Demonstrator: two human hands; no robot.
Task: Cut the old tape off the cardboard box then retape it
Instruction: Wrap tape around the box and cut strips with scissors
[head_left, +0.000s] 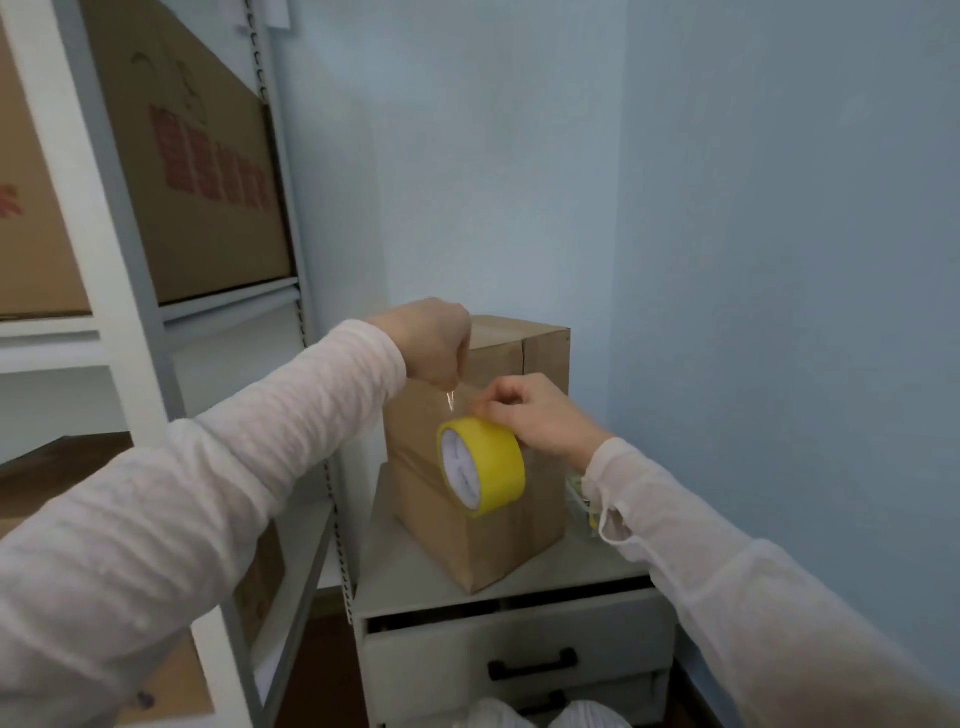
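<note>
Yellow tape roll (483, 465) is pinched at its top by right hand (535, 415), in front of cardboard box (519, 525). Thin glinting strip (450, 400) is pinched under fisted left hand (431, 338).

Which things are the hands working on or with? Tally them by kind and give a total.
Cardboard box: 1
Yellow tape roll, held by right hand: 1
Small shiny tool, gripped by left hand: 1
Total: 3

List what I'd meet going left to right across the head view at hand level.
Shelf post → left hand → tape roll → right hand → wall. The box spans behind both hands, so it is left out.
</note>
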